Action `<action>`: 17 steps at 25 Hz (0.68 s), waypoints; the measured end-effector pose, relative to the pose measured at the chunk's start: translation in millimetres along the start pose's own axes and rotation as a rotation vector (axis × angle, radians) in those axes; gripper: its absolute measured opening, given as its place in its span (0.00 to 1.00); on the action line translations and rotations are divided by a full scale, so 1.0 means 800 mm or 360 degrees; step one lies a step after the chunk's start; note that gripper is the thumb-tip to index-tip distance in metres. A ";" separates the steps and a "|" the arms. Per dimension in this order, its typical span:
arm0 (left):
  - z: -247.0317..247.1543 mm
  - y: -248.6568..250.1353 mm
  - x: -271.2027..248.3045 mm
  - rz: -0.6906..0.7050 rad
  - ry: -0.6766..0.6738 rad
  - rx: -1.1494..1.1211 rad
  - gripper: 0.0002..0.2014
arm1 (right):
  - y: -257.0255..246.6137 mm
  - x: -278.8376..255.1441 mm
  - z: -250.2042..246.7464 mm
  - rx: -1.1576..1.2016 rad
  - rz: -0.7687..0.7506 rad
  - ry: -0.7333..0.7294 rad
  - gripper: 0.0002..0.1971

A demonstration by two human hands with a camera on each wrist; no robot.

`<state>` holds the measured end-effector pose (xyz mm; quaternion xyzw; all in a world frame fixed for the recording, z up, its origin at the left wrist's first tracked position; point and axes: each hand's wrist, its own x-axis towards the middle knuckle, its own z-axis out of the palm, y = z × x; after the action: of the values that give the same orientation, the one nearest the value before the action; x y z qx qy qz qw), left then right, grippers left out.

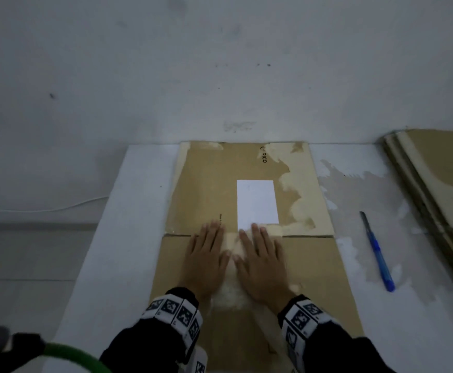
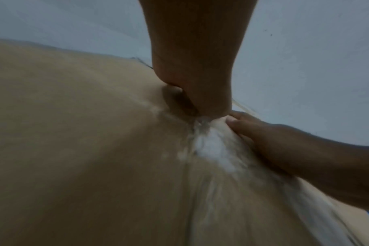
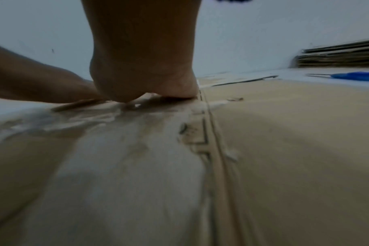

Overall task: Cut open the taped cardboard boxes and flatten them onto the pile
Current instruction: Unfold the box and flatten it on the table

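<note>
On the white floor sheet (image 1: 128, 211), flattened brown cardboard box (image 1: 211, 184) lies with its long axis running away from the person, directly beneath both palms. Stacked flat cardboard pile (image 1: 440, 179) lies to the right, nearer the right hand (image 1: 263, 265). Left hand (image 1: 206, 262) and right press flat, fingers straight, grasping nothing. Blue utility knife (image 1: 378, 254) rests between box and pile.
</note>
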<state>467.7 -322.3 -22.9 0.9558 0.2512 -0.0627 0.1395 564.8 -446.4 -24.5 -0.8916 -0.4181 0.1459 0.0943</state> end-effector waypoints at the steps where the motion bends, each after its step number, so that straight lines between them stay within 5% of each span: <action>1: 0.006 -0.006 -0.017 -0.0008 0.0076 -0.0025 0.37 | 0.006 -0.008 -0.001 -0.0009 0.0029 0.0051 0.34; 7: 0.024 -0.023 -0.093 -0.0081 0.0237 -0.0096 0.31 | 0.060 -0.078 -0.010 -0.0138 0.0478 0.0200 0.39; 11: 0.025 -0.019 -0.098 -0.0107 0.0230 -0.0097 0.31 | 0.060 -0.088 -0.008 -0.0120 0.0512 0.0203 0.41; 14: 0.013 -0.020 -0.092 -0.0183 -0.0011 -0.0061 0.38 | 0.061 -0.080 -0.014 -0.0064 0.0578 0.0079 0.36; 17: -0.011 -0.008 -0.083 -0.0232 -0.0247 -0.0034 0.32 | 0.028 -0.080 -0.016 -0.0001 0.0580 -0.0023 0.34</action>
<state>407.7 -345.0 -3.1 0.9257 0.3092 -0.1438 0.1637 546.3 -511.1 -7.6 -0.9516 -0.2504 0.1668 0.0628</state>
